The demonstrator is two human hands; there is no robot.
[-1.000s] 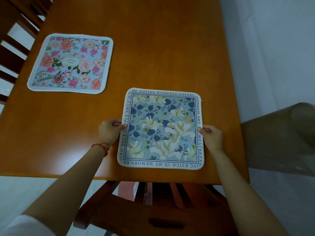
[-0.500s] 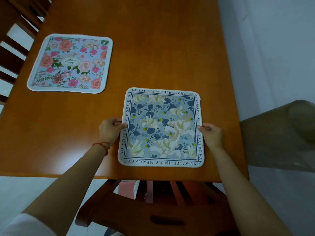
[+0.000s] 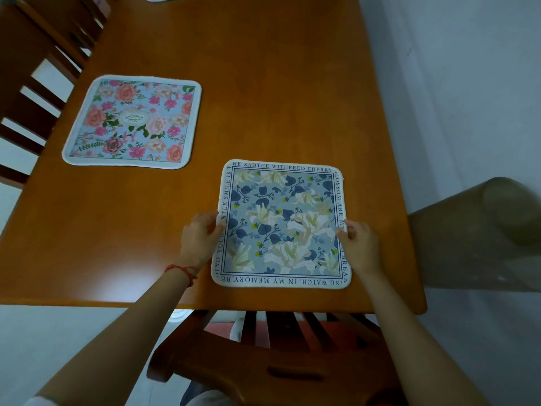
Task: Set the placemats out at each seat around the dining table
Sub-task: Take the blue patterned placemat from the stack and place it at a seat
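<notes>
Now both hands pinch the blue mat [image 3: 281,224] flat on the worktop [image 3: 263,98] near its front edge: left hand [image 3: 200,238], right hand [image 3: 360,247]. Its border reads "THE WITHERED CHERRY".

An orange-brown wooden table [image 3: 263,83] stands against a pale wall [image 3: 468,83], with wooden slat-backed chairs [image 3: 278,361] tucked at its near and left sides over light flooring.

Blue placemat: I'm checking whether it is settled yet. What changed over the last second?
Little. Both hands, left and right, stay at the blue placemat's side edges; it lies flat in about the same spot. The pink placemat is unmoved. The view now reaches farther up the table.
</notes>
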